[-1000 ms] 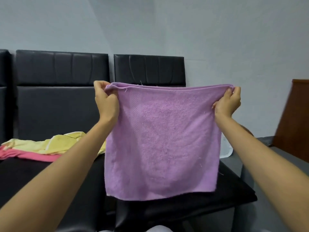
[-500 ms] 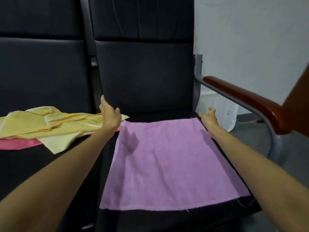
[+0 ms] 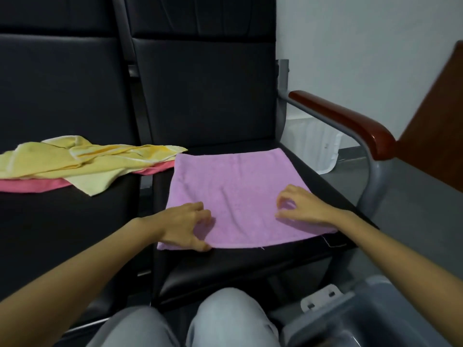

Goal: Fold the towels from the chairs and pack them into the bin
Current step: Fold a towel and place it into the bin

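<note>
A purple towel [image 3: 235,181] lies spread flat on the seat of the right black chair [image 3: 200,91]. My left hand [image 3: 186,225] pinches the towel's near left corner between thumb and curled fingers. My right hand [image 3: 299,205] has its fingers curled on the cloth near the near right corner, gathering it. A crumpled yellow towel [image 3: 82,159] lies on a pink towel [image 3: 32,185] on the left chair's seat. The grey plastic bin [image 3: 370,319] stands on the floor at the bottom right.
The right chair has a reddish wooden armrest [image 3: 343,121] on a grey metal frame. A white container [image 3: 313,144] stands on the floor behind it, by the wall. A brown wooden panel [image 3: 436,126] is at the far right. My knees [image 3: 220,319] are at the bottom.
The purple towel, held up stretched a second ago, was laid flat on the seat. Both hands then moved from its far corners to its near edge and took hold there.
</note>
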